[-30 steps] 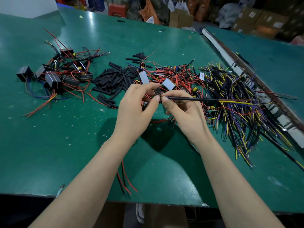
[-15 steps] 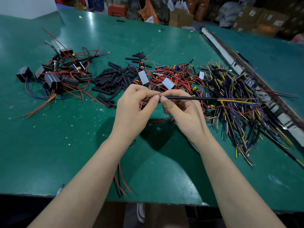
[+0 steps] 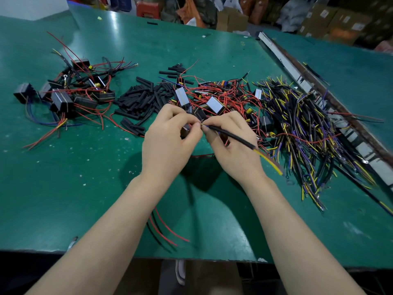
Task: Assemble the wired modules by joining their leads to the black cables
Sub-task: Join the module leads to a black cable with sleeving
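My left hand (image 3: 168, 141) pinches a module's thin lead between thumb and forefinger at the middle of the green table (image 3: 85, 188). The module itself is mostly hidden under that hand, and its red and black wires (image 3: 163, 228) trail toward the table's front edge. My right hand (image 3: 231, 145) pinches the end of a black cable (image 3: 234, 136), tip to tip with the lead. The cable slants down to the right and ends in a yellow wire (image 3: 270, 162). Just behind my hands lies a pile of modules with red leads (image 3: 214, 99).
Short black sleeve tubes (image 3: 140, 99) lie heaped left of the module pile. At the far left sits a cluster of joined modules (image 3: 70, 94). A large heap of black cables with yellow and purple wires (image 3: 308, 124) fills the right, beside a metal rail (image 3: 297, 75).
The black cable in my right hand has swung from pointing level to the right to slanting down to the right. Both hands stay together at the same spot.
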